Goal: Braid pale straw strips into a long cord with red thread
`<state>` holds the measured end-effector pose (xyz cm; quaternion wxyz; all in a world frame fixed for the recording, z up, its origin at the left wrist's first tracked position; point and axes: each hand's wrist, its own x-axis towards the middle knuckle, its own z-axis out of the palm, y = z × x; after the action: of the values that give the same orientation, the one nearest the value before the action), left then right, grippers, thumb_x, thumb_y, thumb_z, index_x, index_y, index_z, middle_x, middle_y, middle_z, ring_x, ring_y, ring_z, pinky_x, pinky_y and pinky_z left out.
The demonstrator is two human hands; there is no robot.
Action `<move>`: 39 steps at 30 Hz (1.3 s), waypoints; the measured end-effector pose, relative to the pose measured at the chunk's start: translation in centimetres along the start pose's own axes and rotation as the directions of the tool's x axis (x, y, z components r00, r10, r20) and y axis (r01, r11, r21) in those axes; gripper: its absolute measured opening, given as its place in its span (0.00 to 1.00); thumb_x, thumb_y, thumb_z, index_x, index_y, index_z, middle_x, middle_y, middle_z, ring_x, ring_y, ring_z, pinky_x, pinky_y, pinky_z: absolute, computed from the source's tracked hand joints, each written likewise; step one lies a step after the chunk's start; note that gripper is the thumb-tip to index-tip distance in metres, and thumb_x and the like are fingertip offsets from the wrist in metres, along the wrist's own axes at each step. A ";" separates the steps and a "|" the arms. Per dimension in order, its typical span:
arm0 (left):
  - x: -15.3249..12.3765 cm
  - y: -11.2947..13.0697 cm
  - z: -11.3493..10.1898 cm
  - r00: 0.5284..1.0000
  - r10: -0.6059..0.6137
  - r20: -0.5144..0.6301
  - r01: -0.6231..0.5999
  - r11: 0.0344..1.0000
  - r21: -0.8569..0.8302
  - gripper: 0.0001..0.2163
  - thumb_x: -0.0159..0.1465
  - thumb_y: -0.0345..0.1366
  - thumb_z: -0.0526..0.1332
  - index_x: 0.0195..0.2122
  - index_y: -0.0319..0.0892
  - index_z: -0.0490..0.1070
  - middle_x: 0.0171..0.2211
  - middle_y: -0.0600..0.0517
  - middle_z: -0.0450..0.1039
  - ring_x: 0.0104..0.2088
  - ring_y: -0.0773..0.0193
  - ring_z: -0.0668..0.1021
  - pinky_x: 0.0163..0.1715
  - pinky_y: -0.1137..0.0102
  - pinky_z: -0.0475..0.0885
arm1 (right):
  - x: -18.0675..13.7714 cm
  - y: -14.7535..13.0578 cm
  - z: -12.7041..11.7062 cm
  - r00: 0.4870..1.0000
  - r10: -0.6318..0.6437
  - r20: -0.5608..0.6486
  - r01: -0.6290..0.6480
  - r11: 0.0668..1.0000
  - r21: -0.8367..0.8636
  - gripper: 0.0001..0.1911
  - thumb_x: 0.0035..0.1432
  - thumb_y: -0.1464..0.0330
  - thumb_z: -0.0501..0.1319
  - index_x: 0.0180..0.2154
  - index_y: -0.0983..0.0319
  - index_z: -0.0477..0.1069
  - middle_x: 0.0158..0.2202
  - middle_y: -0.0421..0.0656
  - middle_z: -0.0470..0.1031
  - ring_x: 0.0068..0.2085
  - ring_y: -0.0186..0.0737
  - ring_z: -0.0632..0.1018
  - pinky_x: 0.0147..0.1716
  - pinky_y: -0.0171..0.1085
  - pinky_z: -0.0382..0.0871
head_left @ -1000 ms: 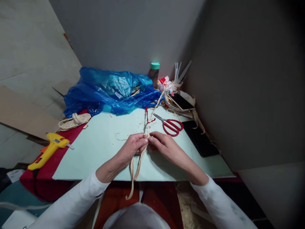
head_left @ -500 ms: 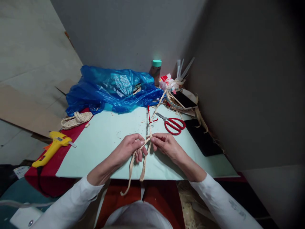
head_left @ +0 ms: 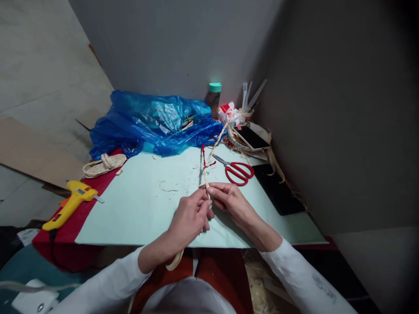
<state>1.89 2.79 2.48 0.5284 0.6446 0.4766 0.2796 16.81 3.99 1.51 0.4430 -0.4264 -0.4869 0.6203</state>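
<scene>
A pale plant-fibre braid (head_left: 216, 146) runs from the pile at the back down to my hands, with a red string (head_left: 204, 158) tied round it partway. My right hand (head_left: 231, 199) pinches the braid's near end between thumb and fingertips. Just below that, my left hand (head_left: 191, 213) is closed on the loose fibre strands, its fingers close to the right fingertips. One strand end (head_left: 176, 261) hangs beneath my left wrist, past the table's front edge; most of the other strand is hidden by the hand. Red-handled scissors (head_left: 240, 173) lie beyond my right hand.
A yellow glue gun (head_left: 70, 205) and a woven sole-shaped piece (head_left: 104, 165) lie on the left. Blue plastic bag (head_left: 157, 122), lidded jar (head_left: 214, 98) and phone (head_left: 252, 137) are at the back. A black flat object (head_left: 278, 192) lies right, beside the wall.
My left hand has moved right and slightly down, turning so its back shows, and now grips the strands below the right fingertips. The right hand stays nearly in place on the braid.
</scene>
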 end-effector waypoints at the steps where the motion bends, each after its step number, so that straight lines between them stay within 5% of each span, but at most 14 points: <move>1: 0.0 0.2 -0.1 0.999 0.032 0.014 -0.033 0.996 0.085 0.08 0.64 0.38 0.53 0.31 0.42 0.66 0.23 0.53 0.73 0.16 0.69 0.72 0.16 0.74 0.63 | -0.1 0.0 0.0 1.000 -0.005 -0.016 0.005 1.000 0.004 0.15 0.55 0.59 0.62 0.33 0.66 0.74 0.19 0.37 0.60 0.20 0.29 0.53 0.20 0.33 0.42; 5: 0.8 1.2 -2.3 0.986 0.164 -0.015 -0.151 0.935 0.320 0.12 0.63 0.36 0.57 0.22 0.42 0.69 0.20 0.54 0.69 0.22 0.66 0.71 0.27 0.71 0.63 | -0.3 -0.2 -0.3 0.998 -0.051 -0.028 0.050 0.998 -0.024 0.14 0.56 0.60 0.61 0.29 0.65 0.73 0.20 0.37 0.60 0.21 0.29 0.54 0.21 0.33 0.45; 7: 1.7 1.2 -3.4 0.965 0.210 -0.155 -0.160 0.945 0.284 0.10 0.62 0.36 0.57 0.24 0.42 0.70 0.24 0.52 0.70 0.28 0.64 0.71 0.31 0.71 0.63 | -0.3 -0.1 -0.4 0.998 -0.061 -0.001 0.061 0.996 -0.059 0.15 0.58 0.60 0.60 0.27 0.65 0.72 0.20 0.37 0.58 0.22 0.29 0.54 0.21 0.33 0.46; 8: 2.3 1.0 -3.7 0.970 0.201 -0.135 -0.172 0.964 0.203 0.08 0.61 0.36 0.58 0.27 0.41 0.72 0.28 0.51 0.71 0.31 0.63 0.71 0.33 0.71 0.63 | -0.3 0.0 -0.4 0.998 -0.066 0.012 0.067 0.995 -0.073 0.15 0.59 0.60 0.59 0.27 0.65 0.72 0.21 0.37 0.58 0.23 0.30 0.55 0.22 0.33 0.48; 12: 4.2 0.0 -3.3 0.961 0.084 0.264 -0.013 0.966 -0.257 0.09 0.62 0.39 0.58 0.35 0.38 0.70 0.27 0.51 0.68 0.27 0.67 0.68 0.29 0.72 0.62 | -0.4 0.6 -0.4 0.992 -0.098 0.078 0.101 0.994 -0.039 0.14 0.61 0.59 0.57 0.31 0.63 0.71 0.29 0.42 0.68 0.31 0.35 0.67 0.31 0.33 0.60; 14: 4.6 -0.3 -2.7 0.940 0.043 0.337 0.068 0.948 -0.312 0.10 0.63 0.41 0.57 0.33 0.38 0.68 0.24 0.53 0.65 0.22 0.71 0.62 0.23 0.74 0.56 | -0.5 0.9 -0.5 0.991 -0.099 0.089 0.103 0.994 -0.038 0.13 0.62 0.60 0.57 0.32 0.63 0.70 0.34 0.43 0.71 0.36 0.37 0.71 0.36 0.34 0.62; 20: 4.1 -0.8 -2.1 0.968 -0.038 0.247 0.100 0.964 -0.246 0.10 0.62 0.39 0.58 0.29 0.38 0.66 0.21 0.56 0.63 0.18 0.75 0.57 0.18 0.74 0.47 | -1.5 1.2 -0.8 0.997 -0.068 0.022 0.071 0.979 -0.191 0.14 0.63 0.61 0.56 0.46 0.60 0.58 0.29 0.39 0.73 0.30 0.36 0.71 0.33 0.35 0.62; 26: 3.7 -1.4 -2.5 0.978 -0.082 0.190 0.153 0.905 -0.398 0.10 0.58 0.38 0.62 0.27 0.36 0.68 0.20 0.57 0.61 0.17 0.77 0.53 0.18 0.73 0.41 | -2.3 0.5 -0.9 0.997 -0.082 0.008 0.081 0.956 -0.284 0.11 0.64 0.61 0.54 0.44 0.60 0.59 0.29 0.39 0.73 0.29 0.34 0.69 0.31 0.34 0.60; 31: 3.8 -0.8 -2.6 0.979 -0.070 0.193 0.150 0.886 -0.438 0.09 0.58 0.36 0.63 0.28 0.34 0.69 0.23 0.56 0.62 0.18 0.78 0.53 0.19 0.73 0.41 | -2.4 -0.2 -1.8 0.997 -0.063 -0.036 0.049 0.952 -0.303 0.10 0.65 0.61 0.54 0.37 0.61 0.66 0.24 0.36 0.64 0.25 0.31 0.62 0.25 0.32 0.54; 39: 4.0 -0.5 -2.9 0.963 -0.081 0.258 0.202 0.851 -0.485 0.09 0.58 0.36 0.63 0.30 0.33 0.70 0.23 0.56 0.62 0.17 0.79 0.52 0.18 0.73 0.40 | -1.8 -0.5 -2.2 0.998 0.009 -0.058 -0.008 1.000 0.018 0.10 0.62 0.62 0.57 0.34 0.62 0.65 0.28 0.41 0.73 0.22 0.28 0.56 0.19 0.31 0.45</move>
<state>0.77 7.69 2.30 0.7496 0.4736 0.3686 0.2792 19.39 2.79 1.81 0.4580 -0.4423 -0.4666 0.6139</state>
